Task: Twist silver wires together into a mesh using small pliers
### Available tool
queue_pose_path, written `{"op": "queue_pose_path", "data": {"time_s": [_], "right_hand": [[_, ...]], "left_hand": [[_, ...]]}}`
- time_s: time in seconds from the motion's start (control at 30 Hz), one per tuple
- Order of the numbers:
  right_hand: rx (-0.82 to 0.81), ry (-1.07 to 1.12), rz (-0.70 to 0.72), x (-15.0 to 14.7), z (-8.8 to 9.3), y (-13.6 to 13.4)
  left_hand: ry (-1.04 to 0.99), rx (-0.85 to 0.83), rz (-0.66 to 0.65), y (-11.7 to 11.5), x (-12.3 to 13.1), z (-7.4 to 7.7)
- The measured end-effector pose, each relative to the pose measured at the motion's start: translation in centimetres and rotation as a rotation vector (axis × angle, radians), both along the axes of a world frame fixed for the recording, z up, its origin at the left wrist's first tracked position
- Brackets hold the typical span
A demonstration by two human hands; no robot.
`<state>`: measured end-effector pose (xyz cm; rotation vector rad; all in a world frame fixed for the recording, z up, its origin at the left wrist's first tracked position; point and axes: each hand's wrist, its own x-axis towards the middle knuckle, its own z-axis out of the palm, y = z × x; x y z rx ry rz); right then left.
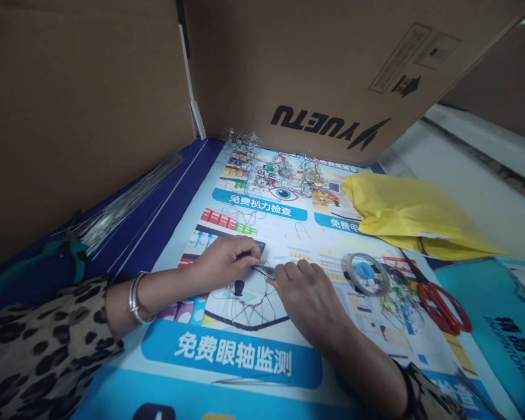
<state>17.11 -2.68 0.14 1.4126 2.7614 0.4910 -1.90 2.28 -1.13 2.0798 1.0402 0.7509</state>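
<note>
My right hand (pixel 308 294) is closed around small metal pliers (pixel 266 271), whose jaws point left toward my other hand. The handles are hidden in my palm. With thumb and fingers pinched together, my left hand (pixel 227 262) holds the edge of a thin wire piece (pixel 249 306) close to the plier jaws. This piece has a ring with several wire strands spreading from it, and it hangs just above a printed poster sheet (pixel 175 335). A bent bit of wire (pixel 301 230) lies beyond my hands, and some straight wires (pixel 245 382) lie on the near side.
Left are a bundle of straight wires (pixel 126 201) and teal-handled pliers (pixel 39 262). Tangled wire pieces (pixel 289 172) lie at the back before a cardboard box (pixel 324 64). Right are a tape roll (pixel 366 274), red scissors (pixel 441 306) and a yellow bag (pixel 411 210).
</note>
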Motion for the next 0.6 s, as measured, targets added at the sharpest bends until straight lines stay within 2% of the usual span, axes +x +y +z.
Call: {"op": "queue_pose_path", "data": {"time_s": [0.6], "right_hand": [[0.023, -0.020, -0.042, -0.35, -0.12, -0.60]], "left_hand": [[0.035, 0.010, 0.046, -0.29, 0.14, 0.39]]}}
